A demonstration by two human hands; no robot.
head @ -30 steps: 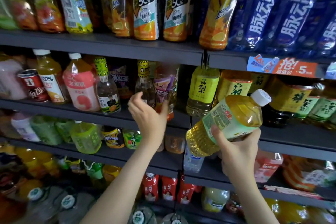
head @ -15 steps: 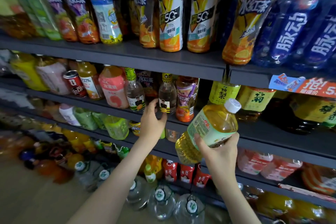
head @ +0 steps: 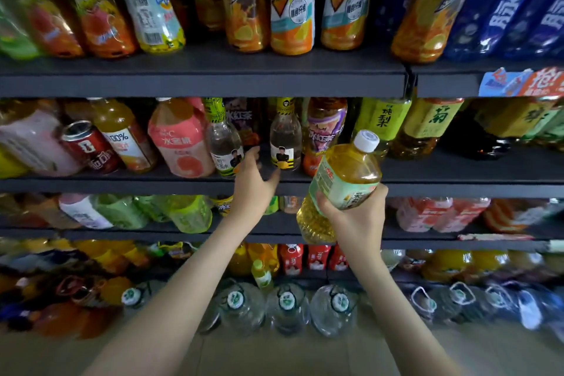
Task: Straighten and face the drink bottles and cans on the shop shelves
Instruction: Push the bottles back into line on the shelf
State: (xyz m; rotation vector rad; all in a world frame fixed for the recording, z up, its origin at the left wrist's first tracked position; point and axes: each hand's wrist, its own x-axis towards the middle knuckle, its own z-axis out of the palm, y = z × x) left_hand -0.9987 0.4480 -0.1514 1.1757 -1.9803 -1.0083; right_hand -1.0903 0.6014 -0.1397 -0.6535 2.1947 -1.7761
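Note:
My right hand (head: 357, 220) grips a yellow tea bottle (head: 345, 180) with a green label and white cap. It is tilted to the right in front of the second shelf (head: 457, 183). My left hand (head: 253, 183) reaches into the gap between two clear bottles on that shelf, fingers spread and holding nothing. Its fingers are beside the green-capped clear bottle (head: 224, 143). Its thumb lies near the base of the yellow-capped clear bottle (head: 285, 140). A purple-labelled iced tea bottle (head: 325, 131) stands just right of that one.
A pink bottle (head: 180, 143), an orange juice bottle (head: 122, 131) and a tilted red can (head: 85, 146) stand left on the second shelf. Green-labelled tea bottles (head: 427, 119) stand right. Tall bottles fill the top shelf (head: 213, 76). Large water jugs (head: 287, 305) sit on the floor.
My left hand has slid down and left from the yellow-capped clear bottle into the gap beside it. The tea bottle in my right hand stays held, now closer to the left hand.

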